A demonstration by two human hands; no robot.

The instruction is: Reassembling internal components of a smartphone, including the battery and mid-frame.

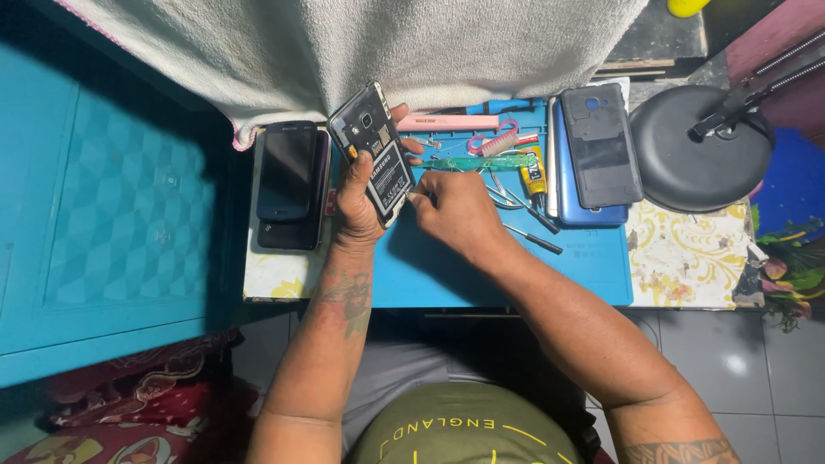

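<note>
Teal cabinet well to the left of the left hand, biggest thing in view. White towel hangs above both hands, its edge just over the fingertips. Blue work mat under and below both hands. Round black lamp base far right of the right hand, on a floral cloth. Stack of phones with grey back cover on top right of the right hand, near it. Two dark phones stacked just left of the left hand.

Left hand closed around an open-backed phone, thumb pressed on its rear, battery showing; phone tilted, raised over the mat. Right hand closed, fingertips pinched at the phone's lower right edge, touching it; can't tell whether a small tool is in the pinch.

Above the right hand: pink tool, green strip, small brush, yellow glue tube. Tweezers and a thin screwdriver just right of the right hand.
</note>
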